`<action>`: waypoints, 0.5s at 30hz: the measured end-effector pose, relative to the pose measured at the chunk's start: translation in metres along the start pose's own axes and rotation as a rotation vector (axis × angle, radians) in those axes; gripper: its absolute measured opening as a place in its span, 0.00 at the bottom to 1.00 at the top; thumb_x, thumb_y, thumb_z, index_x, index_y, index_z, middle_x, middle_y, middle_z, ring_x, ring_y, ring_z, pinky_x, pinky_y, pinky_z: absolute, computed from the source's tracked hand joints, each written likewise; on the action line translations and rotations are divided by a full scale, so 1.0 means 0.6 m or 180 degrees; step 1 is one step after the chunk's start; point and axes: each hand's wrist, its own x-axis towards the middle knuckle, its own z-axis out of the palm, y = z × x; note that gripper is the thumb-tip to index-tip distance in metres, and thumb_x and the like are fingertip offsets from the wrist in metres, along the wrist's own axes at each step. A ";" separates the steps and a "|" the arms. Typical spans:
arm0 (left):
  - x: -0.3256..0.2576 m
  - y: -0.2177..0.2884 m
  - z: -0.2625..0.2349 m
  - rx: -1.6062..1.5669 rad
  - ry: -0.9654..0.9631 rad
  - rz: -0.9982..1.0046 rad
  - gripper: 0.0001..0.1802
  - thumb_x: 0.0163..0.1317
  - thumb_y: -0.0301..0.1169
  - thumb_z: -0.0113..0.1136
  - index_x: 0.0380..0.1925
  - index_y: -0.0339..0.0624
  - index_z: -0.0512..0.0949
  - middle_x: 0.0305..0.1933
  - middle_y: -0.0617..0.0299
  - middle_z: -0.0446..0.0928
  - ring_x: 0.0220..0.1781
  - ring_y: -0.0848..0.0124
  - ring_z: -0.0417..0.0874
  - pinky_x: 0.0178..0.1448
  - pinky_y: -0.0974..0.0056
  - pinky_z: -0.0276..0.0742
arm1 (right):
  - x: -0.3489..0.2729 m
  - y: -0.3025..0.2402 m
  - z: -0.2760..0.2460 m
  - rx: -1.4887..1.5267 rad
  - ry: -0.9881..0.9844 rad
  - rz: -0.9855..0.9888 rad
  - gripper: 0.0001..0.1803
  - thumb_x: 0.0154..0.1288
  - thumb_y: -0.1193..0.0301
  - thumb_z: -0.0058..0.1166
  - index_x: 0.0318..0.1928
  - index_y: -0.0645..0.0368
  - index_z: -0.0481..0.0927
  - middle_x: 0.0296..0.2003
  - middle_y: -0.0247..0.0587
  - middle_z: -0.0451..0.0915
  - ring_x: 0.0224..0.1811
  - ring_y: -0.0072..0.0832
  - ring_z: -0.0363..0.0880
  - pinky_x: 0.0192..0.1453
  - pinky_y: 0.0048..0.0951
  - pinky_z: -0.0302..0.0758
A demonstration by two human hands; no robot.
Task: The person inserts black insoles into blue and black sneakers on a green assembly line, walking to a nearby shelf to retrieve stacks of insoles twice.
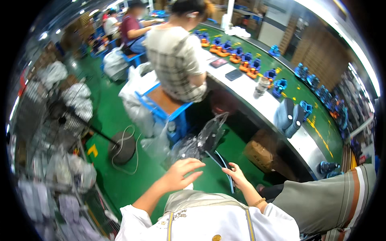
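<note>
My right hand [238,177] grips a thin, dark, flat strip with light-blue edges [223,164], shaped like a stack of insoles; its exact kind is hard to make out. The strip leans up toward a crumpled clear plastic bag [211,132], and I cannot tell whether they touch. Left of it, my left hand [183,174] holds nothing, its thumb and fingers apart. On the workbench ahead to the right lie stacks of blue-grey, insole-shaped pieces [284,114].
Blue-and-orange shoes [246,62] line the green conveyor belt [317,128] beside the white bench edge [257,98]. A co-worker [175,60] sits on a blue-framed stool [165,100] ahead. A cardboard box [259,154] stands under the bench. To the left is a fan [60,118]. Someone's grey garment [321,197] is close on the right.
</note>
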 end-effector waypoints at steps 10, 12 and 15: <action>0.530 0.093 0.035 -0.0104 -0.0205 0.3450 0.11 0.50 0.24 0.56 0.34 0.53 0.76 0.38 0.56 0.77 0.32 0.67 0.75 0.33 0.66 0.65 | 0.033 -0.274 -0.344 -0.0054 0.2189 -0.2201 0.34 0.49 0.76 0.57 0.58 0.71 0.60 0.57 0.47 0.61 0.60 0.30 0.59 0.61 0.26 0.58; 0.640 0.087 0.094 -0.0543 0.0069 0.4169 0.12 0.50 0.29 0.57 0.37 0.54 0.75 0.38 0.53 0.76 0.31 0.68 0.73 0.31 0.67 0.64 | 0.082 -0.327 -0.420 -0.0722 0.2771 -0.2396 0.34 0.53 0.72 0.56 0.59 0.71 0.58 0.57 0.51 0.61 0.61 0.33 0.58 0.62 0.27 0.56; 0.764 0.101 0.177 -0.1173 0.0618 0.4283 0.12 0.52 0.33 0.56 0.38 0.55 0.75 0.39 0.52 0.75 0.30 0.68 0.71 0.28 0.68 0.62 | 0.169 -0.396 -0.513 -0.2124 0.3237 -0.2424 0.34 0.60 0.63 0.50 0.60 0.71 0.56 0.57 0.59 0.59 0.62 0.42 0.57 0.63 0.31 0.54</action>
